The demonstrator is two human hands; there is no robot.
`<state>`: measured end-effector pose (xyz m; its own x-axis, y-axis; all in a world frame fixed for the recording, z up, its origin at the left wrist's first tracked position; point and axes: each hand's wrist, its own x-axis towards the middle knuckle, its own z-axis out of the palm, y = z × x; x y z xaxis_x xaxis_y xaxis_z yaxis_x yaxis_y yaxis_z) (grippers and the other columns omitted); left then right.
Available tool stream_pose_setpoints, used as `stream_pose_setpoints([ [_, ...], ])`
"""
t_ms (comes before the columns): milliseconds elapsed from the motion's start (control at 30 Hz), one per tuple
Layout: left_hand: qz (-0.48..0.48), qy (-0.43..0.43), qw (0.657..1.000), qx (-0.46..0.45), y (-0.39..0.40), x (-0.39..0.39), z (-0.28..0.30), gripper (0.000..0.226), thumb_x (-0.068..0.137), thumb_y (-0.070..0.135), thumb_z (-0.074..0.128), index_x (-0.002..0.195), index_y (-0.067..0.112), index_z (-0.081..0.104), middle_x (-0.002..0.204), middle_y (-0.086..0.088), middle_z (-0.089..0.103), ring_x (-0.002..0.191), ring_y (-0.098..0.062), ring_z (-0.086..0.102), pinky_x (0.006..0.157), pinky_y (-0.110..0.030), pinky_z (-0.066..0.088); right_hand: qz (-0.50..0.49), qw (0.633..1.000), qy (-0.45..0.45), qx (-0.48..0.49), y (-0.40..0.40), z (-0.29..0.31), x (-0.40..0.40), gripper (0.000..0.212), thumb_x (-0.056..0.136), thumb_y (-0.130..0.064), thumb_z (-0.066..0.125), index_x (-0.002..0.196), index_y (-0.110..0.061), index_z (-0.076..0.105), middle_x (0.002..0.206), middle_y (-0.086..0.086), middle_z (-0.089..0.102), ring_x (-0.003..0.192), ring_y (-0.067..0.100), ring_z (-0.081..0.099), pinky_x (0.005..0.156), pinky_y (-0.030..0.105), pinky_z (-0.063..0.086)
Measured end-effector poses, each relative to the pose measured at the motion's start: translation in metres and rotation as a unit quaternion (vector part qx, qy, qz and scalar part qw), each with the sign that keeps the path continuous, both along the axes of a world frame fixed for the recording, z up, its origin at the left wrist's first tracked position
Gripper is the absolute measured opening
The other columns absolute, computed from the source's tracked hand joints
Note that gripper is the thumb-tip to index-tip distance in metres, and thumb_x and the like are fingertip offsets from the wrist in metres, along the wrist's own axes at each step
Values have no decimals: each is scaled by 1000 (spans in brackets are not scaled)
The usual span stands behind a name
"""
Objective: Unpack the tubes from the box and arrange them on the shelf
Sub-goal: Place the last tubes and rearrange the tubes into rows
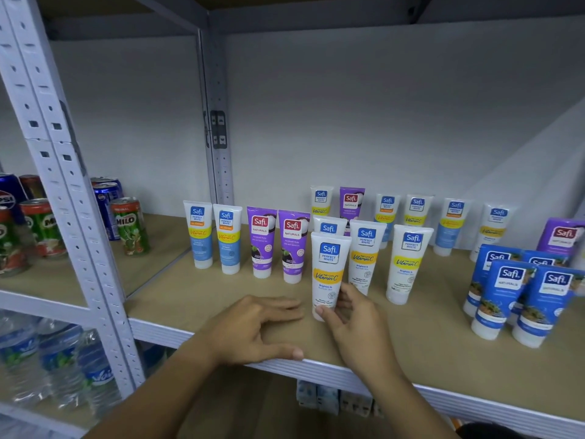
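The right hand [351,321] is gripping the white Vitamin C tube [329,274] low on its body, the thumb [326,312] crossing the front near the cap and the fingers curling round the right side. The tube is standing cap-down and nearly upright on the shelf [411,337], ahead of the other tubes.

The left hand [253,327] is lying open and relaxed just to the left of that tube, its fingers stretching flat over the shelf board towards it without touching it, and its thumb resting along the shelf's white front edge [316,369].

Behind the held tube, two more white Vitamin C tubes [408,264] are standing close by, and a back row of white tubes [418,210] is running along the wall. To the left, two purple tubes [278,245] and two blue-and-white tubes [212,236] are forming a line. To the right, a cluster of blue tubes [522,299] is standing near the front edge, with a purple one [563,236] behind it.

Bare board is lying open between the held tube and the blue cluster, and also in front of the left-hand line, down to the front edge. The grey upright post [72,191] is bounding the bay at left; beyond it, drink cans [129,226] are standing on the neighbouring shelf, and water bottles [60,359] are sitting on the level below.
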<state>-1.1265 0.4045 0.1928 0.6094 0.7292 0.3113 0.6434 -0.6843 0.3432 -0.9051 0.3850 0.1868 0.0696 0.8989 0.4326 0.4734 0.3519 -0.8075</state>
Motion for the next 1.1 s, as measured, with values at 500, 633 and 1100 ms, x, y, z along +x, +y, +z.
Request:
stream_pose_setpoints([
  [500,22,-40,998,-33,-4,6,-1,84,60,78,74,133,40,59,142,24,50,132,18,36,116,-21,32,-17,999,-37,-34,16,2,-3,28,81,-18,76,106,-19,64,100,-8,73,91,2,67,85,30,56],
  [633,23,-47,997,-48,-4,7,0,84,58,78,75,132,40,59,142,24,50,132,18,36,116,-23,33,-25,999,-28,-28,18,5,-6,33,82,-14,76,107,-23,56,104,-7,70,95,5,66,87,32,56],
  [1100,30,-50,997,-53,-4,8,0,85,56,81,74,130,42,60,140,26,51,130,20,37,116,-23,33,-70,997,-27,-30,28,2,-11,30,79,-17,78,98,-23,55,97,-4,69,89,11,66,83,37,56],
])
